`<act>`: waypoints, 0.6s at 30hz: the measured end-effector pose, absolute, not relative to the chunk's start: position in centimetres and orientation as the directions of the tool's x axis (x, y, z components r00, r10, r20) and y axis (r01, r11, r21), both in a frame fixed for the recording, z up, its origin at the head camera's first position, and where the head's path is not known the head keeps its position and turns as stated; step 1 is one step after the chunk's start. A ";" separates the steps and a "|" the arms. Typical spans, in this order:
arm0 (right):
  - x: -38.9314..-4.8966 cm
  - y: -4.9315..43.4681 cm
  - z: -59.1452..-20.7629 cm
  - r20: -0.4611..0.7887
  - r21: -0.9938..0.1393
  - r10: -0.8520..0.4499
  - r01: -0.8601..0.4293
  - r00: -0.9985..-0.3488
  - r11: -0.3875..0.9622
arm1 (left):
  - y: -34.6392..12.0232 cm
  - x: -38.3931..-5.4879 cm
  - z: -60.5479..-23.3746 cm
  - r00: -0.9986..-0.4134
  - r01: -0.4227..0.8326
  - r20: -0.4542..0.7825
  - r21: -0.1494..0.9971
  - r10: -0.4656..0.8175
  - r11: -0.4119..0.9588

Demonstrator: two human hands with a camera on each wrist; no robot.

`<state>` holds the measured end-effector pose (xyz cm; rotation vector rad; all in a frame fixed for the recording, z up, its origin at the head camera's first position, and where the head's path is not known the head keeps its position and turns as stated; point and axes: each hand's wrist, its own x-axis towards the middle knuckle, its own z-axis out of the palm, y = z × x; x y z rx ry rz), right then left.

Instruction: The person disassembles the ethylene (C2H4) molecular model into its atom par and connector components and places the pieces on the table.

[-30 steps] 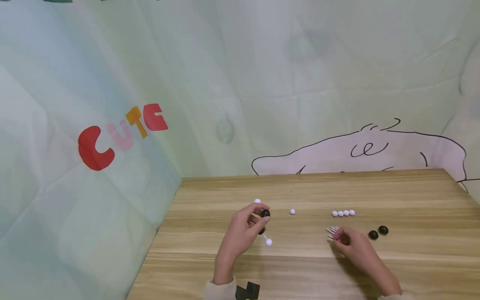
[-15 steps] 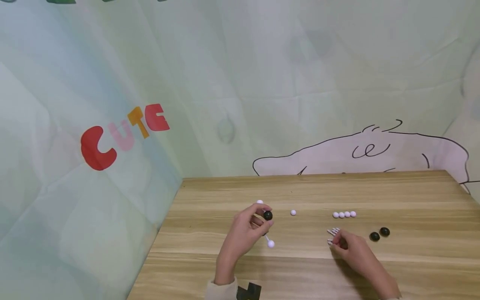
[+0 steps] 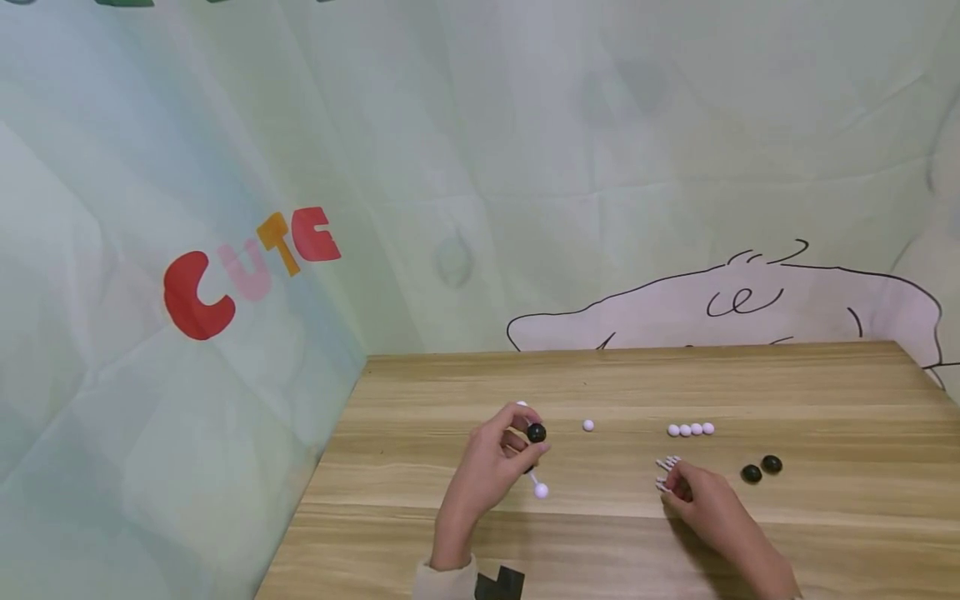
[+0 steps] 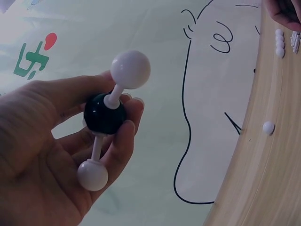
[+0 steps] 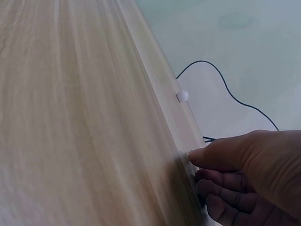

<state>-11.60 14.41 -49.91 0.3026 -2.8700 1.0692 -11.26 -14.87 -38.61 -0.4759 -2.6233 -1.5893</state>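
My left hand [image 3: 483, 467] grips a ball-and-stick molecular model above the table, fingers and thumb around its black ball [image 3: 536, 432]. In the left wrist view, white balls [image 4: 130, 69] stand on short white sticks from a black ball [image 4: 106, 113]; fingers hide part of the model. On the right, my right hand [image 3: 712, 504] is lowered to the tabletop beside a small pile of white connector sticks [image 3: 667, 463]. Its thumb and index finger pinch at a stick [image 3: 662, 484] on the near side of the pile. A tiny white bit shows by the thumb tip in the right wrist view.
A lone white ball [image 3: 588, 426] lies between the hands, farther back. Several white balls [image 3: 691, 430] form a row behind the sticks. Two black balls [image 3: 761, 469] lie right of my right hand. The wooden table [image 3: 600, 550] meets a printed cloth backdrop [image 3: 450, 167].
The head view has shifted slightly. My left hand keeps its hold on the molecular model, and my right hand stays at the sticks with only slight finger movement.
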 end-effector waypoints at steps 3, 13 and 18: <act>-11.6 14.4 -50.0 0.143 -0.636 -0.160 -0.214 -0.977 0.742 | -14.8 -11.2 -38.6 -0.949 0.290 0.199 0.854 0.245 0.431; -11.4 14.2 -49.6 0.105 -0.643 -0.142 -0.177 -0.984 0.746 | -14.7 -11.1 -38.8 -0.929 0.360 0.280 0.841 0.243 0.404; -11.4 14.1 -49.6 0.095 -0.636 -0.144 -0.171 -0.985 0.753 | -14.7 -11.1 -38.8 -0.934 0.339 0.254 0.851 0.252 0.401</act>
